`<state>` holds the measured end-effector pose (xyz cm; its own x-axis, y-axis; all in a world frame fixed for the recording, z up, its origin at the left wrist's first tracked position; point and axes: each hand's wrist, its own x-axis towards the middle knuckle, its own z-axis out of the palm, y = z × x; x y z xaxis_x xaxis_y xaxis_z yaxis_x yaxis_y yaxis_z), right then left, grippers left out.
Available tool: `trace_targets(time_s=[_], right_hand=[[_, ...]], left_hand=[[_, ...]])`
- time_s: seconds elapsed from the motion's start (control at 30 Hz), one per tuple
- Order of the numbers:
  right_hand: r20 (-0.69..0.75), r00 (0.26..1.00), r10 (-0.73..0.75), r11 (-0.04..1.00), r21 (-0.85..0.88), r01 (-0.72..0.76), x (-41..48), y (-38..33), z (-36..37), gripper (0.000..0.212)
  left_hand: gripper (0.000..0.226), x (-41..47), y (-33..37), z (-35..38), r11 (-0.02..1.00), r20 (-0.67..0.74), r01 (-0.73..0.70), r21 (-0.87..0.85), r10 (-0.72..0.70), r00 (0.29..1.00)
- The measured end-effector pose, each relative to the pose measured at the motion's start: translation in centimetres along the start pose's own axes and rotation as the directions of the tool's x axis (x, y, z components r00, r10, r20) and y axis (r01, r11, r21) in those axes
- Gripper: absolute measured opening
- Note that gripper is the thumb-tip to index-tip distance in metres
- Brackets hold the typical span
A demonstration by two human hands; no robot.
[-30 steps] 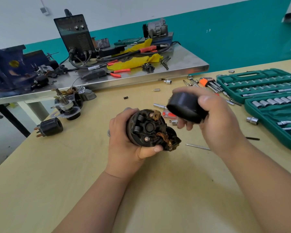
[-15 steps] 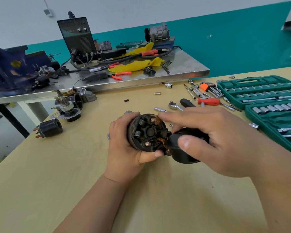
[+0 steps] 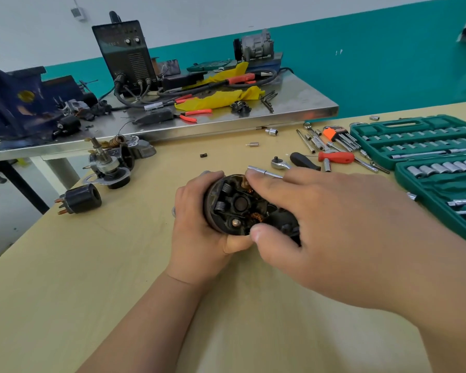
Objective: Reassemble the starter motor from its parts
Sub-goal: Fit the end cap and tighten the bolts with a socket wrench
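My left hand (image 3: pixel 197 235) grips the dark round motor body (image 3: pixel 234 205) above the wooden table, its open end with brush springs and copper leads facing me. My right hand (image 3: pixel 320 224) reaches over from the right; its forefinger tip touches the copper brush lead at the top of the open end and its thumb sits at the lower rim. Under that palm lies the black end cap (image 3: pixel 287 220), mostly hidden. A black solenoid (image 3: pixel 81 199) with copper terminals lies at the left. The drive-end assembly (image 3: pixel 108 165) with its shaft stands behind it.
Green socket set cases (image 3: pixel 425 146) lie open at the right. A ratchet (image 3: pixel 279 163), a red-handled screwdriver (image 3: pixel 335 156), hex keys and loose sockets are scattered behind my hands. A steel bench (image 3: pixel 293 103) with a welder, pliers and yellow cloth stands beyond the table (image 3: pixel 92 278).
My right hand came down from holding the black cap up beside the motor body to lying over the body's open end, forefinger on the brush lead. The left hand kept its grip.
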<state>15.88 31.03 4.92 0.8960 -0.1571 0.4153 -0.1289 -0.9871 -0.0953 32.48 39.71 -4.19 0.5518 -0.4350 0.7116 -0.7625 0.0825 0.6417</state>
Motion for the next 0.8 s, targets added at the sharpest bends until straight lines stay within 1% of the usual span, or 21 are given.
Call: trace_targets(time_s=[0.07, 0.13, 0.17, 0.2, 0.27, 0.33, 0.43, 0.47, 0.5, 0.53, 0.57, 0.6, 0.67, 0.7, 0.73, 0.8], right_hand=[[-0.001, 1.000, -0.010, 0.999, -0.038, 0.010, 0.0, -0.2, 0.2, 0.082], [0.011, 1.000, -0.014, 0.999, -0.039, 0.014, 0.0, -0.2, 0.1, 0.086], [0.043, 0.999, 0.002, 1.000, 0.018, -0.003, 0.1, 0.0, 0.0, 0.087], [0.091, 0.996, 0.021, 0.993, 0.115, -0.032, 0.2, 0.3, -0.1, 0.086], [0.180, 0.983, 0.044, 0.941, 0.322, -0.101, 0.4, 1.3, 0.1, 0.080], [0.223, 0.974, 0.032, 0.866, 0.480, -0.138, 0.7, 2.6, 0.5, 0.073], [0.192, 0.981, -0.027, 0.725, 0.680, -0.113, 1.0, 4.1, 1.4, 0.059], [0.157, 0.987, -0.035, 0.658, 0.747, -0.095, 1.0, 4.5, 1.5, 0.053], [0.109, 0.994, -0.016, 0.568, 0.819, -0.080, 1.1, 4.7, 1.6, 0.051], [0.043, 0.999, 0.027, 0.487, 0.872, -0.051, 1.2, 5.0, 1.7, 0.055], [-0.037, 0.996, 0.076, 0.457, 0.890, -0.001, 1.3, 5.0, 1.9, 0.063], [-0.123, 0.986, 0.111, 0.490, 0.870, 0.053, 1.4, 4.7, 2.3, 0.069], [-0.269, 0.957, 0.108, 0.652, 0.746, 0.136, 1.8, 3.4, 3.3, 0.076], [-0.320, 0.944, 0.082, 0.737, 0.657, 0.159, 1.9, 2.5, 3.8, 0.079], [-0.352, 0.934, 0.065, 0.797, 0.582, 0.164, 2.0, 1.8, 4.4, 0.081], [-0.392, 0.917, 0.080, 0.840, 0.521, 0.149, 2.1, 0.8, 5.0, 0.084]], left_hand=[[0.081, 0.1, -0.2, -0.3, 0.999, 0.019, -0.036, 0.003, 0.036, 0.999], [0.086, 0.4, -0.4, -0.6, 0.992, 0.067, -0.127, -0.026, 0.128, 0.989], [0.086, 0.7, -0.4, -0.8, 0.980, 0.093, -0.195, -0.027, 0.197, 0.976], [0.082, 1.0, -0.3, -1.0, 0.963, 0.121, -0.268, -0.013, 0.268, 0.956], [0.068, 1.6, -0.3, -1.3, 0.918, 0.177, -0.395, 0.044, 0.382, 0.907], [0.062, 1.9, 0.0, -1.5, 0.887, 0.206, -0.450, 0.102, 0.424, 0.882], [0.057, 1.9, 0.5, -1.7, 0.893, 0.194, -0.439, 0.101, 0.415, 0.889], [0.055, 1.9, 0.6, -1.6, 0.894, 0.188, -0.435, 0.104, 0.412, 0.892], [0.057, 2.0, 0.7, -1.6, 0.894, 0.181, -0.433, 0.115, 0.410, 0.894], [0.063, 2.0, 0.9, -1.6, 0.892, 0.176, -0.434, 0.129, 0.410, 0.895], [0.068, 2.1, 1.0, -1.5, 0.889, 0.173, -0.435, 0.145, 0.410, 0.896], [0.069, 2.0, 1.0, -1.5, 0.887, 0.169, -0.433, 0.160, 0.408, 0.897], [0.064, 1.9, 1.0, -1.5, 0.898, 0.158, -0.400, 0.181, 0.375, 0.913], [0.061, 1.8, 1.0, -1.6, 0.909, 0.152, -0.372, 0.188, 0.347, 0.926], [0.060, 1.7, 0.8, -1.6, 0.917, 0.149, -0.349, 0.192, 0.324, 0.934], [0.060, 1.5, 0.5, -1.6, 0.926, 0.141, -0.323, 0.195, 0.299, 0.944]])
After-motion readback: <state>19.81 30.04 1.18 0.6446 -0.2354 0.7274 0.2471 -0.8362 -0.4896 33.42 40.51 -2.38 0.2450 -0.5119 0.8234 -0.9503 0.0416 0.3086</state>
